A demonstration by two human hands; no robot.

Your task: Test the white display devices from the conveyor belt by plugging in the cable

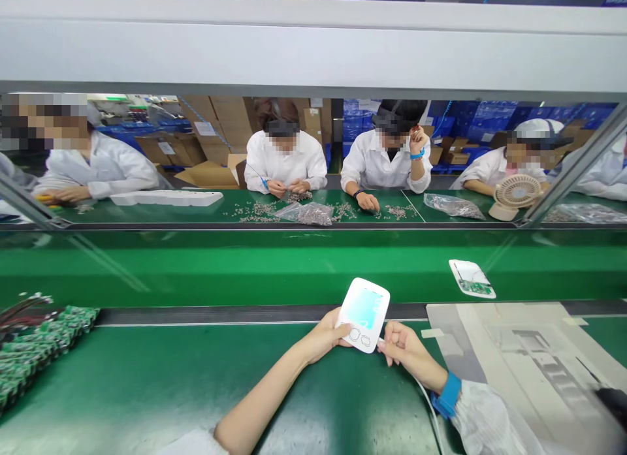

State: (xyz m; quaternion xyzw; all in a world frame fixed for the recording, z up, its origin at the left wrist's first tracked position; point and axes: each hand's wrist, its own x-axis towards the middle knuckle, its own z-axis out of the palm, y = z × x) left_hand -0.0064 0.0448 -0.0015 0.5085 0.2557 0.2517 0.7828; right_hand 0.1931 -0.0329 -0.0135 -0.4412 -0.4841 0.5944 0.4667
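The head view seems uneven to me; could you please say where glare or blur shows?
In the head view, the lit screen looks washed out, its readout hard to make out; also there, pale glare lies on the green tabletop, and the dark object at lower right is blurred.

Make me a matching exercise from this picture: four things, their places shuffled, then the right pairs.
1. White device with lit blue screen
2. Stacked green circuit boards
3. Round beige plastic fan
4. Thin white cable

A. Far green table, right
B. In the left hand
C. In the right hand
D. Near green table, left

Pairs: 1-B; 2-D; 3-A; 4-C
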